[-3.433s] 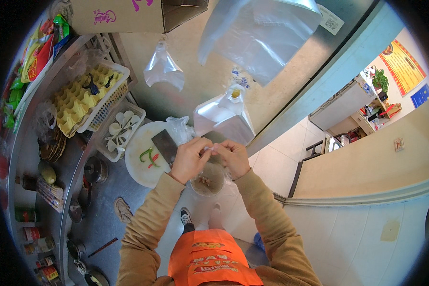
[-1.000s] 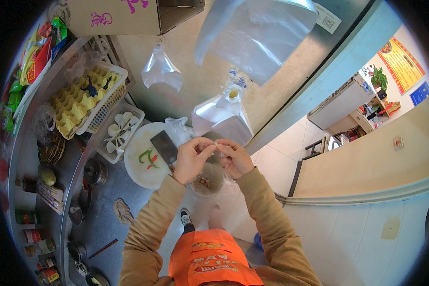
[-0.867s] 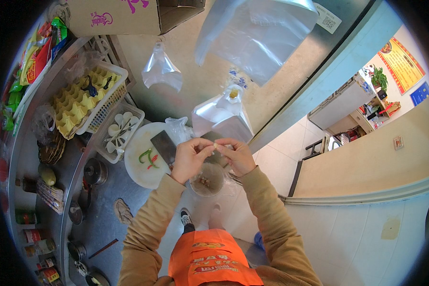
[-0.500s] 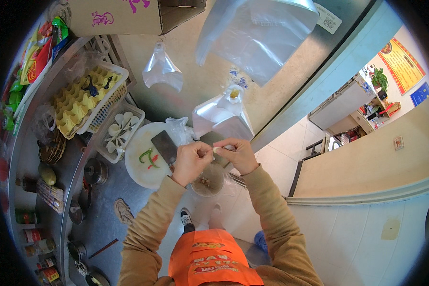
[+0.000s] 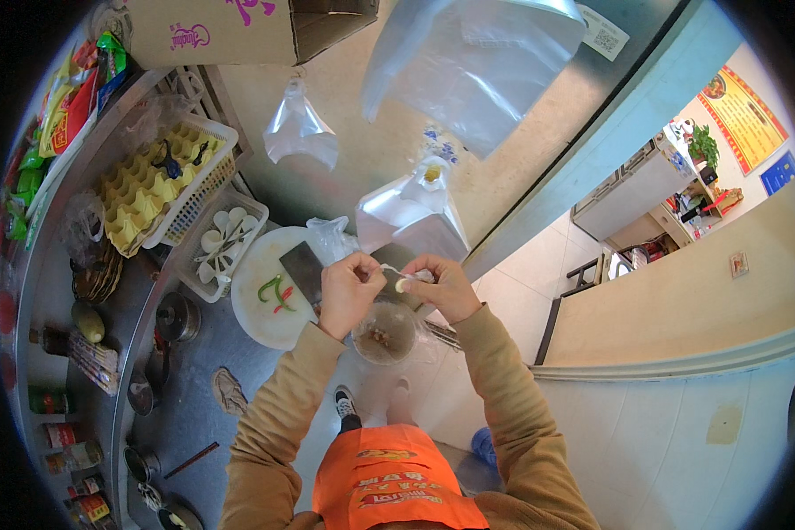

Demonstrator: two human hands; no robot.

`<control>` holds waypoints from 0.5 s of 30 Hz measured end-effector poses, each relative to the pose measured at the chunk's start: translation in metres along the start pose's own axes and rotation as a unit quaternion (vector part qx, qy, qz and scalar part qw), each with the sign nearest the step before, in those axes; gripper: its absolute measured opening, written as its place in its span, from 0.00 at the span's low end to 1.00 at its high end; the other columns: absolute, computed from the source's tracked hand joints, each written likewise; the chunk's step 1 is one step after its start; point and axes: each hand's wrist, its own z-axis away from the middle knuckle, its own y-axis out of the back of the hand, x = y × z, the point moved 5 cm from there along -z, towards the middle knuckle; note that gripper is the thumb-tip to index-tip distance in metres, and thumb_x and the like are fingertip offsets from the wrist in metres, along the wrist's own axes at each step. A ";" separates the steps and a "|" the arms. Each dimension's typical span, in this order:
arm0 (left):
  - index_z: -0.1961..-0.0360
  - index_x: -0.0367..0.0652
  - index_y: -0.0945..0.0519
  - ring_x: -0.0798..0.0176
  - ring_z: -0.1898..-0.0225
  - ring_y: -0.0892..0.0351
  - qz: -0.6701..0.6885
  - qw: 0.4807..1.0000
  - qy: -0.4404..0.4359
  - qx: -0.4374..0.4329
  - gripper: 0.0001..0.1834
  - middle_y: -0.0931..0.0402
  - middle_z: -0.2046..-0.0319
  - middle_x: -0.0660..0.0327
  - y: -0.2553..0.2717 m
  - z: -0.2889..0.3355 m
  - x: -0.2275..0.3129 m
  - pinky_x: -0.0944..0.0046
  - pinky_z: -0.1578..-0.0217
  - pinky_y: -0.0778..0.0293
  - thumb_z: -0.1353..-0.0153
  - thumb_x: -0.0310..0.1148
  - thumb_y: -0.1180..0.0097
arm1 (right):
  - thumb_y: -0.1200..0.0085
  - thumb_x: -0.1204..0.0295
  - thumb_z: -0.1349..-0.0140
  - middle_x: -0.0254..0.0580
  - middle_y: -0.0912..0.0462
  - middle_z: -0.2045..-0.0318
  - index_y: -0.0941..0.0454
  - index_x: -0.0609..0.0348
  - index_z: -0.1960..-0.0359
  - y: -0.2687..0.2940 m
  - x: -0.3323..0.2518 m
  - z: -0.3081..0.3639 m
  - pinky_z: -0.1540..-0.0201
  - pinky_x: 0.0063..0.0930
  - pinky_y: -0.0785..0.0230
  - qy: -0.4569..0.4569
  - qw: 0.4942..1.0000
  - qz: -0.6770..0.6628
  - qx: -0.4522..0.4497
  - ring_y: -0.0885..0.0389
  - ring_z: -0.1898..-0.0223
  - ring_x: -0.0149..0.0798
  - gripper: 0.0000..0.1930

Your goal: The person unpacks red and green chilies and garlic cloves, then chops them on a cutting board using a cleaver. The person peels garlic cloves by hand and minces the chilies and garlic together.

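Between the fingertips of my right hand (image 5: 449, 290) is a small pale garlic clove (image 5: 403, 285). My left hand (image 5: 351, 293) is closed in a pinch on a thin whitish strip of garlic peel (image 5: 386, 267) that stretches toward the clove. Below the hands sits a translucent bowl (image 5: 406, 346) with small brownish pieces (image 5: 379, 336) at its bottom. To the left, a round white chopping board (image 5: 254, 329) carries green chilies (image 5: 270, 286), red chilies (image 5: 284, 302) and a cleaver (image 5: 302, 272) with a dark, broad blade.
White spoons (image 5: 214, 240) fill a plastic basket behind the board, beside a basket with a yellow egg tray (image 5: 141, 194). A lidded pot (image 5: 177, 316) and a cloth (image 5: 229, 390) lie on the metal counter at left. Clear plastic bags (image 5: 412, 216) hang ahead; a doorway opens at right.
My hands have drawn slightly apart, the left one moving a little left. A strip of peel now shows between them, and more of the clove is visible in the right fingers.
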 end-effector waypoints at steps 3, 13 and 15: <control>0.72 0.35 0.19 0.74 0.77 0.25 -0.024 1.000 0.015 0.009 0.04 0.22 0.81 0.63 -0.002 0.001 -0.013 0.69 0.72 0.26 0.47 0.25 0.37 | 0.33 0.72 0.41 0.25 0.23 0.72 0.18 0.59 0.60 0.005 0.008 -0.003 0.75 0.14 0.42 -0.008 1.000 -0.007 -0.014 0.33 0.75 0.18 0.10; 0.60 0.34 0.19 0.70 0.67 0.17 0.298 0.939 0.113 -0.128 0.06 0.16 0.66 0.59 -0.032 0.013 -0.022 0.71 0.64 0.20 0.33 0.27 0.41 | 0.39 0.75 0.36 0.31 0.20 0.68 0.20 0.62 0.57 0.010 0.037 -0.019 0.75 0.15 0.42 0.012 0.985 -0.173 0.006 0.32 0.76 0.19 0.08; 0.61 0.34 0.19 0.70 0.67 0.17 0.292 0.942 0.123 -0.115 0.06 0.16 0.67 0.59 -0.031 0.012 -0.019 0.71 0.64 0.20 0.33 0.27 0.40 | 0.39 0.76 0.36 0.31 0.20 0.69 0.20 0.62 0.57 0.008 0.038 -0.020 0.74 0.15 0.42 0.026 0.985 -0.170 0.014 0.31 0.75 0.19 0.07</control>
